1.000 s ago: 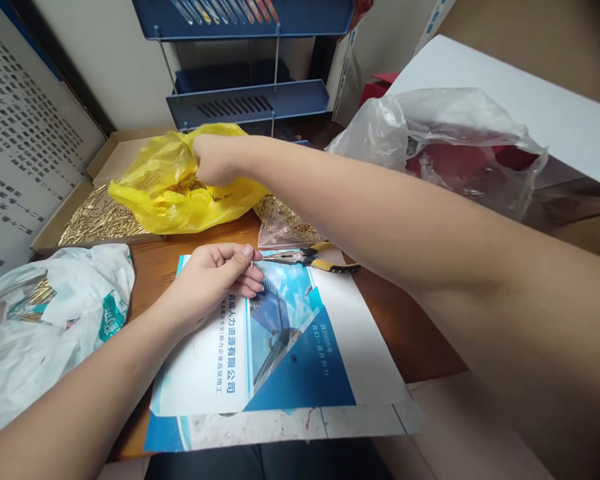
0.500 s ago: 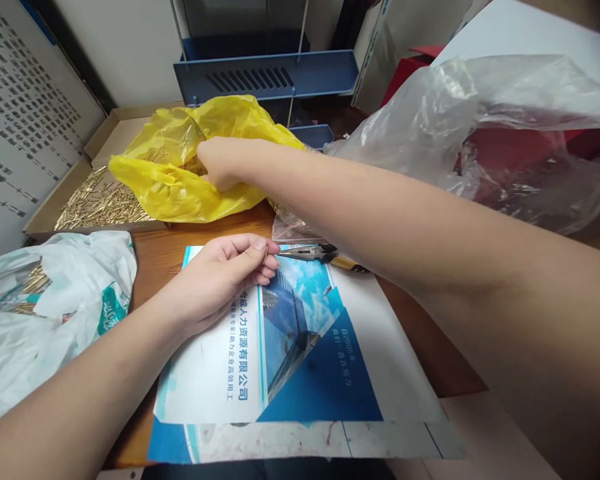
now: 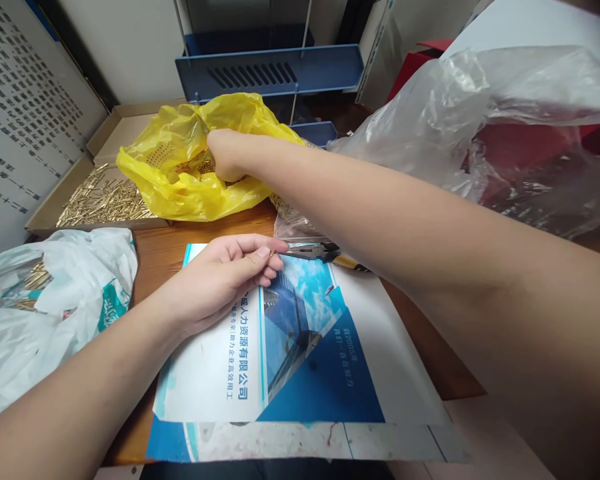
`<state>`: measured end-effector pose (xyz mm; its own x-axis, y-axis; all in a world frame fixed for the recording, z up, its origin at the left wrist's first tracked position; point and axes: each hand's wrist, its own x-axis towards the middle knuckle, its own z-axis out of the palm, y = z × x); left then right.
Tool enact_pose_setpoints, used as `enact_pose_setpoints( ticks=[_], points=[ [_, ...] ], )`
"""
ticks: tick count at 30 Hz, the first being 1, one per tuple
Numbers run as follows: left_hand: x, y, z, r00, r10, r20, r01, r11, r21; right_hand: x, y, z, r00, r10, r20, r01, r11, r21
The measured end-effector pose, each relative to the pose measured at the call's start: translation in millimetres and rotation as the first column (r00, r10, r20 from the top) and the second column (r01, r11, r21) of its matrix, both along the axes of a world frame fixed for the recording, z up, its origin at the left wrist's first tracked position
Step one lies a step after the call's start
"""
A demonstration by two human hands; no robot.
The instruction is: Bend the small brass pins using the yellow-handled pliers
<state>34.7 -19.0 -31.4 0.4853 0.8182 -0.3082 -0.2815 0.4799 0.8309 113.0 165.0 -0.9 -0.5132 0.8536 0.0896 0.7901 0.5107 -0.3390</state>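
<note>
My left hand (image 3: 240, 265) rests over the printed sheet, thumb and forefinger pinched on a small, thin brass-coloured pin (image 3: 271, 254). Beside those fingertips lie pliers (image 3: 307, 251) with dark jaws and a yellow-black handle, partly under my right forearm. My right hand (image 3: 225, 155) reaches into a crumpled yellow plastic bag (image 3: 180, 197); its fingers are hidden inside. Small brass-coloured pieces (image 3: 206, 164) show in the bag next to that hand.
A shallow cardboard box (image 3: 45, 217) at the back left holds many brass-coloured pins (image 3: 107, 202). Near my left forearm lies a white plastic bag (image 3: 100, 257) with similar pins. A blue rack (image 3: 270, 70) stands behind; a large clear bag (image 3: 420, 113) lies at right.
My right hand has shifted slightly right within the yellow bag, whose left rim has moved right too. The left hand keeps its pinch in nearly the same spot.
</note>
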Motion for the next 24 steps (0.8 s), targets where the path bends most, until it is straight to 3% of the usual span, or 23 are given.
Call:
enact_pose_setpoints(
  ticks=[4,11,15,19,22,24],
  points=[
    [-1,-1,-0.7,0.999,-0.021,0.025,0.021,1.000,0.005,4,-3,-0.9,0.977,-0.088,0.194,0.058,0.986,0.158],
    [-1,0,0.0,1.000,-0.023,0.013,0.023,1.000,-0.019,17,-7,-1.1,0.995,-0.042,0.089,0.019,0.969,0.247],
    [-1,-1,-1.4,1.000,0.001,-0.017,-0.002,1.000,-0.029,29,-20,17.9,0.999,-0.028,0.017,0.021,0.954,0.298],
    [-1,-2,-3.4,0.994,0.021,-0.107,-0.015,0.998,0.056,56,-69,49.5,0.999,0.014,-0.045,0.003,0.929,0.370],
    [0,-3,-3.8,0.979,0.009,-0.203,0.025,0.986,0.162,87,-117,62.2,0.988,0.135,-0.070,-0.110,0.953,0.282],
    [1,-4,-3.7,0.959,-0.001,-0.282,0.070,0.970,0.234,108,-142,57.0,0.984,0.169,-0.052,-0.167,0.985,0.045]
  ],
)
